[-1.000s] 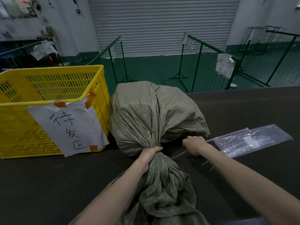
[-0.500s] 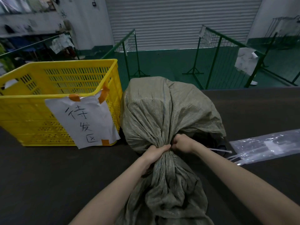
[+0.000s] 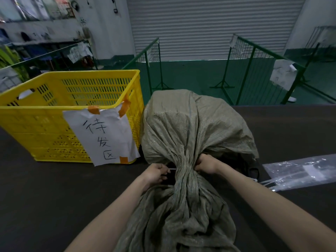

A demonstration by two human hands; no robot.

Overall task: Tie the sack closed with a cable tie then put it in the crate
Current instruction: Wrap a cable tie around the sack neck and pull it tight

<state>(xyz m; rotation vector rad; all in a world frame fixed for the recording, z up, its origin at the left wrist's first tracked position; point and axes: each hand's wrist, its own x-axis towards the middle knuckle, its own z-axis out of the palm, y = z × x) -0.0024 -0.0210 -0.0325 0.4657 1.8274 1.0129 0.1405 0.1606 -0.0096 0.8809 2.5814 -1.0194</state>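
Sack: a grey-green woven sack (image 3: 190,128) lies on the dark surface (image 3: 45,193), its full body away from the person and its loose mouth cloth spread toward them.
Neck: the cloth is gathered into a narrow twisted waist between the two hands.
Cable tie: a thin white cable tie (image 3: 171,168) shows as a short strip at the left side of the neck; whether it passes fully round or is locked cannot be seen.
Left hand: the left hand (image 3: 155,172) has its grip pinched on the tie's end, just beside the neck.
Right hand: the right hand (image 3: 206,163) is a clenched grip pressed against the neck's other side; what it grasps is hidden.
Crate: a yellow slatted crate (image 3: 54,113) with a taped paper label (image 3: 101,135) stands just left of the sack, holding no sack.
Spare ties: a clear plastic bag (image 3: 300,171) lies to the right.
Progress: tying appears under way, not finished; tightening and lifting the sack into the crate seem left.
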